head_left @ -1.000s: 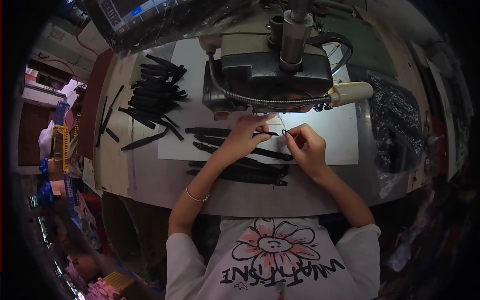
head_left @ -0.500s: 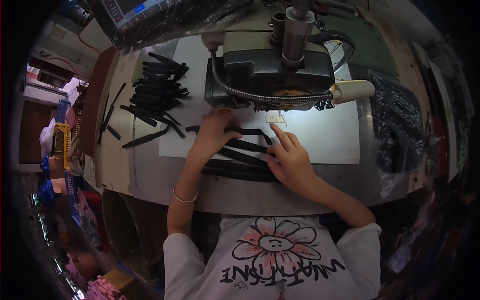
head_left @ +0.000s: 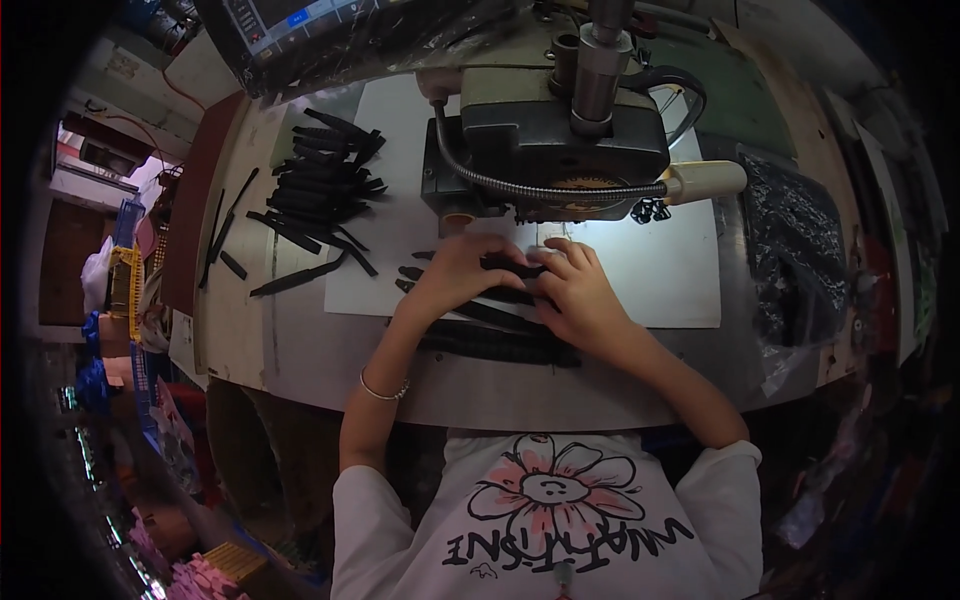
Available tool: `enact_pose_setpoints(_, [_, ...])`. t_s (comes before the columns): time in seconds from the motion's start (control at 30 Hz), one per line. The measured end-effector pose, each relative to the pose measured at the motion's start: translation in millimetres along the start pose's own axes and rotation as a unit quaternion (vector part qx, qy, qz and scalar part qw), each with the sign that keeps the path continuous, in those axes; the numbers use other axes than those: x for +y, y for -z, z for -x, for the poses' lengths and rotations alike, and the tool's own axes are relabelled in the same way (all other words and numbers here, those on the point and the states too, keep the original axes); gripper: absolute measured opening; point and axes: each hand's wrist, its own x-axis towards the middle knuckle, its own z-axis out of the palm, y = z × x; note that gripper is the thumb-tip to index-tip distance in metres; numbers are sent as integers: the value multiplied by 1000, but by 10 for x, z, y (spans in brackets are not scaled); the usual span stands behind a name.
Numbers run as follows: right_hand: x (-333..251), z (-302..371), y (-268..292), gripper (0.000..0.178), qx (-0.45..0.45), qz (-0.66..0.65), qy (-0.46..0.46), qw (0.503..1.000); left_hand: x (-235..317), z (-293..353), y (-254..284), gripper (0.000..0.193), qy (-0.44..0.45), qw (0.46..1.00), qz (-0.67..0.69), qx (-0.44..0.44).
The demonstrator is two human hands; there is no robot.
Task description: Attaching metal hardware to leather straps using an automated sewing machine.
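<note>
One black strap [head_left: 508, 264] is under handling, held just above the white sheet [head_left: 650, 295] and in front of the sewing machine head [head_left: 555, 140]. The left hand [head_left: 470, 272] pinches it between thumb and fingers; the right hand [head_left: 578, 288] pinches its right end, the contact partly covered by the fingers. Half a second ago the hands stood apart with the strap stretched between them and bent down at the right; they are now just beside each other, the left having shifted rightward. Further black straps [head_left: 490, 345] lie beneath the hands, partly hidden. Writing observed: large dark lettering below a flower print on the white shirt [head_left: 550, 490]; markings on a brownish plate [head_left: 580, 185] of the machine, too small to read; a blue-highlighted field on the monitor [head_left: 300, 30], which has clear plastic over it. The machine head overhangs the work and obstructs the area behind it. A flexible metal conduit [head_left: 540, 197] crosses its front to a cream lamp housing [head_left: 705, 180]. On the desk [head_left: 235, 335], a heap of black strips [head_left: 325, 185] lies at left; a clear plastic bag [head_left: 795, 250] with dark contents lies at right.
</note>
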Motion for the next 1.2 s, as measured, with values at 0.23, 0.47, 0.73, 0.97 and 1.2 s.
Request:
enact_pose_setpoints(0.23, [100,-34,175,9,-139,-232,-87,959,32,-16,-35,33,-18,998,50,-44])
enact_pose_setpoints(0.47, [145,56,369,9,-136,-226,-157,952,105,-6,3,38,-9,999,-19,-50])
enact_pose_setpoints(0.73, [167,134,325,12,-103,-329,-186,920,-28,-67,-87,41,-64,995,-42,-71])
enact_pose_setpoints(0.97, [205,200,303,9,-67,-320,-292,899,16,-129,-190,26,-119,990,-61,-36])
enact_pose_setpoints(1.2, [286,226,313,8,21,-370,-280,886,-68,-210,-295,18,0,992,94,-82])
